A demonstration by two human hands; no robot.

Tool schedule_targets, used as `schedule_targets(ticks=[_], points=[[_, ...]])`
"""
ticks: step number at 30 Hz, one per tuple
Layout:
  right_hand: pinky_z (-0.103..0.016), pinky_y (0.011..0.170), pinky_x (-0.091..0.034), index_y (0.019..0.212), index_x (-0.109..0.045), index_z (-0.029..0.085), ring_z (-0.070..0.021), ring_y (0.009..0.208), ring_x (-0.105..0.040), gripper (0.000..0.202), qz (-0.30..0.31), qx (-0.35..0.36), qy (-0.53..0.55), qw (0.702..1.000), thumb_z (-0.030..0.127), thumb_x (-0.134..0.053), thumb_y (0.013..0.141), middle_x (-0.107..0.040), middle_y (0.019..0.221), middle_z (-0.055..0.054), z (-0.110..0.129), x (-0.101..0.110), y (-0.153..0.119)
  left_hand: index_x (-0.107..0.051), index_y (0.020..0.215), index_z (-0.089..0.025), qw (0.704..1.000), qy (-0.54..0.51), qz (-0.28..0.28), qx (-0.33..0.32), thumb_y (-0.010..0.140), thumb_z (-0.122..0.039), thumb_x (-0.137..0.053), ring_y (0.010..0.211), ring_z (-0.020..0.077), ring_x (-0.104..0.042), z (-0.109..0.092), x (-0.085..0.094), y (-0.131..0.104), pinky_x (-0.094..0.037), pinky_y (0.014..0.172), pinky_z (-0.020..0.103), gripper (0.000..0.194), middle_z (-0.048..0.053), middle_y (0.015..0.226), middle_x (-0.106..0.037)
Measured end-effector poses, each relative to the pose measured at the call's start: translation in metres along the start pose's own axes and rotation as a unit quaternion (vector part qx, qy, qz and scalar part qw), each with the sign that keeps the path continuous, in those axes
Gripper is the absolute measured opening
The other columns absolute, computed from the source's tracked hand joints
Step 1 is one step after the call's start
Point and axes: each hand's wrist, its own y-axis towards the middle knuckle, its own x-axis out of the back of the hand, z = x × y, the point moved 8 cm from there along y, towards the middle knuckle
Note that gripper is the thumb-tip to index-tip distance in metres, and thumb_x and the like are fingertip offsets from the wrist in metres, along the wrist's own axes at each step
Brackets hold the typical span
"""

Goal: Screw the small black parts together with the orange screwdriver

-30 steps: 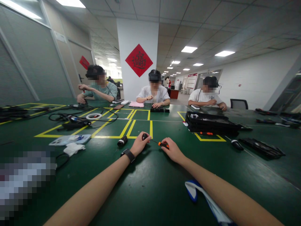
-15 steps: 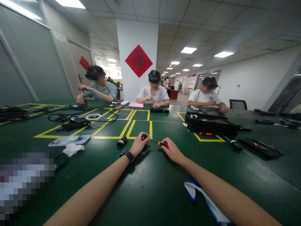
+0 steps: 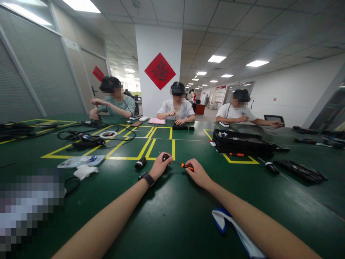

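head view: two bare hands are holding a thin-shafted orange-and-black screwdriver (image 3: pixel 184 165) and a small black rounded part (image 3: pixel 165 157) over a green tabletop (image 3: pixel 161 212).
the left hand (image 3: pixel 159 166)'s fingers are pinching the part; the right hand (image 3: pixel 198 173)'s fingers are gripping the screwdriver's handle, its shaft pointing at the left fingertips, contact being too small to tell. a black cylinder with a white band (image 3: pixel 140 163) is lying just left of the left fingers. the work is seemingly midway, both items being in hand; how much is left is not showing.
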Motion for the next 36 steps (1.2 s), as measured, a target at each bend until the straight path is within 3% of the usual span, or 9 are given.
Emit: schedule_targets(ticks=[3,7,12,21,27,36], points=[[-0.029,0.076,-0.04,0.089,-0.051,0.017,-0.0141,0.081,-0.048,0.017,0.004,0.0,0.006,1.0,0.016,-0.051,0.072,-0.05,0.088,-0.003,0.001,-0.001,-0.001,-0.052,0.087,-0.018,1.0,-0.002,0.002,-0.008,0.071,-0.044,-0.052,0.066,0.0135,-0.056,-0.002,-0.001,-0.001,-0.043,0.068,0.027,0.03,0.0,0.072,-0.059],[-0.029,0.078,-0.04,0.099,-0.05,0.017,-0.0136,0.084,-0.048,0.023,-0.01,-0.035,0.022,0.999,0.019,-0.048,0.076,-0.049,0.096,-0.005,-0.008,-0.001,-0.001,-0.052,0.087,-0.018,1.0,0.005,0.005,-0.017,0.072,-0.043,-0.052,0.067,0.014,-0.055,-0.003,-0.001,-0.001,-0.042,0.068,0.028,0.029,-0.001,0.071,-0.058],[-0.031,0.083,-0.039,0.082,-0.056,0.016,-0.0138,0.086,-0.048,0.016,0.004,-0.009,0.006,1.0,0.014,-0.041,0.079,-0.05,0.089,-0.004,-0.005,-0.003,0.001,-0.053,0.087,-0.018,1.0,0.006,0.006,-0.003,0.072,-0.042,-0.051,0.066,0.0142,-0.055,-0.001,-0.002,0.0,-0.042,0.066,0.027,0.029,0.0,0.069,-0.058],[-0.028,0.079,-0.04,0.093,-0.053,0.017,-0.0135,0.083,-0.048,0.02,-0.004,-0.006,0.014,1.0,0.014,-0.048,0.073,-0.05,0.091,-0.003,-0.002,-0.002,0.0,-0.053,0.087,-0.018,1.0,-0.001,0.006,0.001,0.072,-0.042,-0.051,0.066,0.0141,-0.056,-0.001,-0.001,0.001,-0.042,0.066,0.027,0.029,0.0,0.068,-0.059],[-0.03,0.08,-0.039,0.082,-0.057,0.016,-0.0144,0.084,-0.048,0.015,0.004,-0.02,-0.015,1.0,0.013,-0.043,0.076,-0.051,0.086,-0.004,-0.008,-0.004,0.001,-0.053,0.088,-0.018,1.0,-0.009,0.008,0.001,0.072,-0.041,-0.05,0.066,0.0141,-0.056,0.001,-0.002,0.001,-0.042,0.067,0.027,0.028,0.0,0.069,-0.059],[-0.029,0.078,-0.039,0.091,-0.054,0.017,-0.014,0.082,-0.048,0.02,-0.002,-0.003,-0.006,1.0,0.014,-0.053,0.071,-0.051,0.088,-0.003,0.0,-0.001,0.0,-0.053,0.088,-0.018,1.0,-0.005,0.001,-0.003,0.071,-0.043,-0.052,0.066,0.0137,-0.055,0.001,0.0,0.0,-0.042,0.067,0.027,0.031,0.0,0.07,-0.059]])
